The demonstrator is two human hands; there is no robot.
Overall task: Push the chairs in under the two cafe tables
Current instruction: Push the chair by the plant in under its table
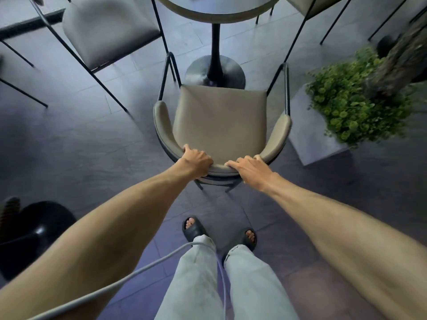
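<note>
A beige padded chair [219,121] with a curved backrest and thin black legs stands right in front of me, its seat facing a round cafe table [217,13] on a black pedestal base [215,72]. My left hand [196,161] grips the left part of the backrest's top edge. My right hand [250,168] lies over the right part of the same edge, fingers curled on it. The seat's front edge sits near the pedestal base, short of the tabletop. A second beige chair [108,31] stands to the left of the table, and a third [309,3] shows at the upper right.
A grey concrete planter [309,135] with a leafy green plant [351,98] and a tree trunk stands close on the chair's right. Another black pedestal base [34,232] is at the lower left. A grey cable hangs across my legs. The floor is dark tile.
</note>
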